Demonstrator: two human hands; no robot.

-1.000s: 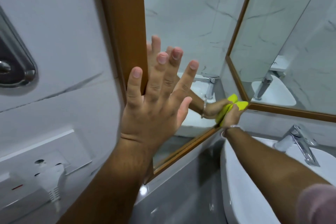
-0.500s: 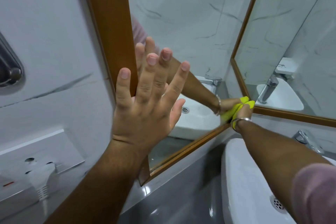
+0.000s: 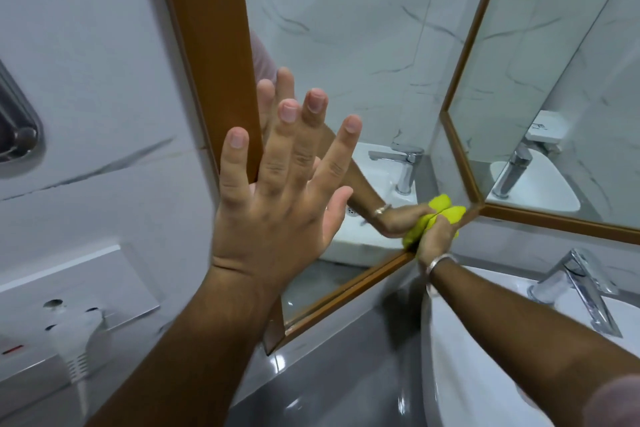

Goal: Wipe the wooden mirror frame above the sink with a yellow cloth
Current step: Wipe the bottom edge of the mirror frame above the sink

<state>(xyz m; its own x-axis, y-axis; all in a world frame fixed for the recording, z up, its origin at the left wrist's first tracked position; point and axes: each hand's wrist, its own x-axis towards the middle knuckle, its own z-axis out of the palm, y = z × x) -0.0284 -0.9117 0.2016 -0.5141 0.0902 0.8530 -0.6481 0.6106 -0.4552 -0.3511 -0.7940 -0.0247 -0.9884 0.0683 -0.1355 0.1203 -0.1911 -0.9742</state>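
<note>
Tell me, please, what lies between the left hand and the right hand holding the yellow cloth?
In the head view, only mirror glass and the bare bottom rail of the wooden frame separate the left hand from the right hand with the yellow cloth.

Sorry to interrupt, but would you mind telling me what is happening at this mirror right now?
A person is cleaning the wooden mirror frame above the sink. The right hand grips a bunched yellow cloth and presses it on the frame's bottom rail, near the corner where the two mirror panels meet. The left hand is spread flat, fingers open, against the glass and the frame's left upright, holding nothing. The tap stands at the right.
</note>
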